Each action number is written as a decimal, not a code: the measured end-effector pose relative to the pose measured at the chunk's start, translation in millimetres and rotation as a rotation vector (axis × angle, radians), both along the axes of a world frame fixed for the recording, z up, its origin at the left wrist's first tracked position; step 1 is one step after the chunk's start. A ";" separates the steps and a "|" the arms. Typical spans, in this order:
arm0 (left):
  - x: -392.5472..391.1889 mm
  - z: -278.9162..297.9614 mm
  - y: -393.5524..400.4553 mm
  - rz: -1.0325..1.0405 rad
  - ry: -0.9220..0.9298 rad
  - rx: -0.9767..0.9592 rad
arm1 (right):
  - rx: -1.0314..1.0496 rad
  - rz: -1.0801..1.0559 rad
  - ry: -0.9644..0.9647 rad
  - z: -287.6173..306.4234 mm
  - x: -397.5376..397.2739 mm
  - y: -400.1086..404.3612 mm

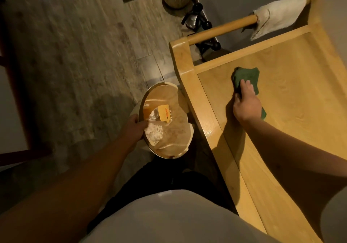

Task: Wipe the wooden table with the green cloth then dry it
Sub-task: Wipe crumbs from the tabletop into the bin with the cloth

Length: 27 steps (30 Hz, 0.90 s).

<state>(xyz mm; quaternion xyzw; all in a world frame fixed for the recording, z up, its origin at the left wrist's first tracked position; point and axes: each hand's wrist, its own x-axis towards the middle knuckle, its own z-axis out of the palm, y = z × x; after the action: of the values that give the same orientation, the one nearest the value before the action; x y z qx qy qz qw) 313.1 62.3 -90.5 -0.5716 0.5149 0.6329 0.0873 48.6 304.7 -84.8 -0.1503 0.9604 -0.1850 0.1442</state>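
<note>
2 hands busy, right hand (246, 103) pressing green cloth (246, 76) on wooden table (300, 84), left hand (134, 128) seemingly gripping round tray (169, 148)

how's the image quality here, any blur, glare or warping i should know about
Head view: dim, warm light; wide-angle warping bends the wooden table edges and the rail; the white towel and top right corner are smeared by blur; a small glare spot sits on the table's near rim; the right hand on the green cloth casts a shadow leftward; the left hand holds a round wooden tray, fairly sharp.
</note>
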 end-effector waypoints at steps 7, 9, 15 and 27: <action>-19.6 6.2 -8.2 0.050 0.018 0.021 | -0.108 0.091 0.012 8.0 73.0 -58.9; -21.0 7.8 -9.2 0.053 0.024 0.032 | -0.153 0.106 -0.011 8.6 95.3 -71.8; -14.7 9.2 -3.6 0.042 0.026 0.014 | -0.229 0.200 -0.286 4.4 152.9 -104.6; 4.2 5.7 -8.2 0.005 0.016 0.024 | -0.530 -0.099 -0.676 21.8 173.4 -92.5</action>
<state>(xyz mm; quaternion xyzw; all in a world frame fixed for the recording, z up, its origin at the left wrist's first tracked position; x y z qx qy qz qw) 317.3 54.1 -84.7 -0.5665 0.5065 0.6439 0.0885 222.0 212.2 -63.0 -0.0669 0.7845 -0.4706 0.3982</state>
